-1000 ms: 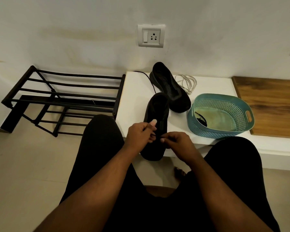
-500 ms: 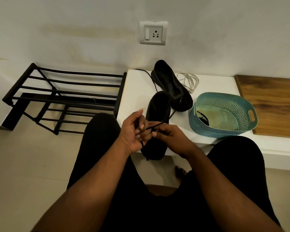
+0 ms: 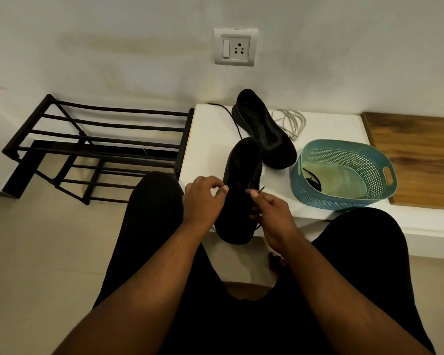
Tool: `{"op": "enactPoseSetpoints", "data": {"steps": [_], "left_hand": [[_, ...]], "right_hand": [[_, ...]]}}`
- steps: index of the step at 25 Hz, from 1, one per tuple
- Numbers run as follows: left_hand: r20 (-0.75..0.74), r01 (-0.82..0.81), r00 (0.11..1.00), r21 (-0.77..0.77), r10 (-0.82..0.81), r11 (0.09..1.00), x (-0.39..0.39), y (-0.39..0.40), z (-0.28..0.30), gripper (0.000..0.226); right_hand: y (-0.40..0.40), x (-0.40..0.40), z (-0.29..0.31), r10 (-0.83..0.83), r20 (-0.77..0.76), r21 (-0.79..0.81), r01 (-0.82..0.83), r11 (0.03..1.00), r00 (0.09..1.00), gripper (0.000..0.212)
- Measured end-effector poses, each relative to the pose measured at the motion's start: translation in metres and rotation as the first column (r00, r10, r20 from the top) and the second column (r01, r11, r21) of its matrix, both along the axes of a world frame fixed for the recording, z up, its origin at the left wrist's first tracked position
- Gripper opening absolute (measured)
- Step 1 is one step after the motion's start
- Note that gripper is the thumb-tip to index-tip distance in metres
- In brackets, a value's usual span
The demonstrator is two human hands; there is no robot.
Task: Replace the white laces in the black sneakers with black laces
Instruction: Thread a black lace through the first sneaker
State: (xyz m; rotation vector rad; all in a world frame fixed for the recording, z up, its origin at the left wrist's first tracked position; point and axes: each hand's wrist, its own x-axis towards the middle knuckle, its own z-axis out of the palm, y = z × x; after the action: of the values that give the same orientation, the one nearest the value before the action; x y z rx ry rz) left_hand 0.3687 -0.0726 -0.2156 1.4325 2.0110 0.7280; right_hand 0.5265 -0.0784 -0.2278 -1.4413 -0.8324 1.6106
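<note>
We have the near sneaker [image 3: 237, 198] lying lengthwise on the white desk [image 3: 208, 139], its toe hanging over the front edge toward our knees. Our right hand [image 3: 269, 213] sits at the sneaker's right side, thumb and forefinger pinching the tip of a black lace [image 3: 260, 188]; the fingers [image 3: 254, 193] are curled tight round it. Our left hand [image 3: 203, 201] rests against the sneaker's left side with fingers bent inward, fingertips close together at the eyelet area; we cannot tell whether they pinch a lace end there.

Just behind the near sneaker, almost touching its heel, the second sneaker [image 3: 263, 129] lies at an angle, with another black lace [image 3: 228, 116] trailing from it toward the desk's back left corner. Behind and to the right of that second sneaker lies a loose bundle of white laces [image 3: 291, 121]. To the right of the near sneaker stands a teal perforated basket [image 3: 344, 160] with something dark inside. Further right lies a wooden board [image 3: 418, 160]. To the left of the desk stands a black metal shoe rack [image 3: 95, 144]. Above, on the wall, is a switch-and-socket plate [image 3: 235, 47].
</note>
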Motion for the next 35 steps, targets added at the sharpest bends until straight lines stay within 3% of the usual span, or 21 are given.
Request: {"op": "enactPoseSetpoints", "data": {"steps": [1, 3, 5, 7, 10, 13, 15, 17, 18, 20, 21, 22, 23, 24, 25, 26, 27, 28, 29, 33, 35], "left_hand": [[-0.073, 0.003, 0.997, 0.111, 0.006, 0.994, 0.004, 0.0, -0.001, 0.017], [0.056, 0.021, 0.998, 0.171, -0.031, 0.985, 0.007, 0.002, -0.004, 0.014], [0.359, 0.042, 0.932, 0.016, -0.045, 0.999, 0.005, 0.0, -0.004, 0.016], [0.532, 0.106, 0.846, -0.238, 0.038, 0.965, 0.005, -0.005, 0.003, 0.03], [0.673, 0.332, 0.72, -0.547, 0.169, 0.768, 0.024, -0.028, 0.01, 0.044], [0.853, 0.67, 0.51, -0.471, 0.105, 0.574, 0.059, -0.052, 0.014, 0.035], [0.921, 0.696, 0.388, -0.316, 0.033, 0.644, 0.069, -0.047, 0.024, 0.029], [0.915, 0.497, 0.403, -0.227, 0.008, 0.838, 0.053, -0.021, 0.043, 0.029], [0.882, 0.345, 0.47, -0.217, 0.032, 0.913, 0.036, -0.005, 0.053, 0.033], [0.66, 0.099, 0.748, -0.206, 0.064, 0.973, -0.012, 0.029, 0.058, 0.043], [0.393, 0.043, 0.918, -0.224, 0.05, 0.974, -0.035, 0.041, 0.056, 0.048], [-0.01, 0.019, 1.0, -0.29, -0.023, 0.957, -0.051, 0.046, 0.047, 0.051], [-0.377, 0.01, 0.913, -0.356, -0.154, 0.935, -0.059, 0.046, 0.037, 0.05], [-0.543, 0.055, 0.806, -0.327, -0.235, 0.943, -0.056, 0.042, 0.027, 0.049], [-0.528, 0.174, 0.801, -0.246, -0.283, 0.953, -0.044, 0.035, 0.021, 0.046], [-0.331, 0.307, 0.88, -0.151, -0.34, 0.94, -0.028, 0.027, 0.017, 0.044], [0.009, 0.372, 0.928, -0.056, -0.372, 0.926, -0.011, 0.017, 0.013, 0.041], [0.311, 0.365, 0.887, -0.02, -0.341, 0.931, 0.004, 0.008, 0.01, 0.04], [0.472, 0.343, 0.831, -0.019, -0.295, 0.939, 0.013, 0.004, 0.003, 0.039], [0.543, 0.316, 0.801, -0.028, -0.251, 0.948, 0.008, 0.007, -0.013, 0.038], [0.563, 0.285, 0.797, -0.028, -0.221, 0.958, 0.0, 0.01, -0.017, 0.027]], "right_hand": [[-0.004, -0.003, -0.003, 0.047, 0.062, -0.013, -0.046, 0.999, 0.997, 0.018], [-0.007, -0.007, -0.004, 0.12, 0.051, 0.003, -0.12, 0.993, 0.992, 0.016], [-0.005, -0.006, -0.001, 0.114, -0.021, 0.031, -0.114, 0.993, 0.993, 0.014], [-0.001, 0.0, 0.001, 0.033, -0.078, 0.034, -0.03, 0.999, 0.996, 0.013], [0.007, 0.015, 0.002, -0.147, -0.151, 0.038, 0.154, 0.987, 0.978, 0.008], [0.016, 0.028, 0.008, -0.297, -0.218, 0.053, 0.315, 0.948, 0.93, 0.004], [0.018, 0.032, 0.014, -0.308, -0.237, 0.069, 0.332, 0.941, 0.921, 0.005], [0.016, 0.034, 0.018, -0.285, -0.279, 0.083, 0.319, 0.944, 0.917, 0.007], [0.015, 0.034, 0.019, -0.265, -0.297, 0.095, 0.305, 0.948, 0.917, 0.008], [0.012, 0.03, 0.016, -0.203, -0.286, 0.116, 0.244, 0.963, 0.936, 0.011], [0.01, 0.025, 0.012, -0.154, -0.253, 0.115, 0.188, 0.975, 0.955, 0.012], [0.007, 0.02, 0.008, -0.099, -0.204, 0.104, 0.123, 0.987, 0.974, 0.013], [0.005, 0.014, 0.003, -0.044, -0.153, 0.085, 0.058, 0.995, 0.987, 0.016], [0.003, 0.008, -0.001, 0.007, -0.114, 0.061, 0.0, 0.998, 0.993, 0.018], [0.001, 0.003, -0.005, 0.05, -0.094, 0.042, -0.047, 0.998, 0.994, 0.019], [0.0, -0.002, -0.008, 0.081, -0.088, 0.031, -0.079, 0.996, 0.993, 0.018], [0.0, -0.006, -0.01, 0.094, -0.091, 0.025, -0.092, 0.995, 0.991, 0.018], [-0.001, -0.01, -0.011, 0.088, -0.1, 0.014, -0.087, 0.996, 0.991, 0.018], [-0.002, -0.015, -0.011, 0.06, -0.117, -0.008, -0.061, 0.998, 0.991, 0.019], [0.002, -0.022, -0.003, -0.084, -0.179, -0.177, 0.052, 0.983, 0.98, 0.02], [0.007, -0.022, 0.0, -0.111, -0.165, -0.214, 0.075, 0.974, 0.98, 0.022]]}}
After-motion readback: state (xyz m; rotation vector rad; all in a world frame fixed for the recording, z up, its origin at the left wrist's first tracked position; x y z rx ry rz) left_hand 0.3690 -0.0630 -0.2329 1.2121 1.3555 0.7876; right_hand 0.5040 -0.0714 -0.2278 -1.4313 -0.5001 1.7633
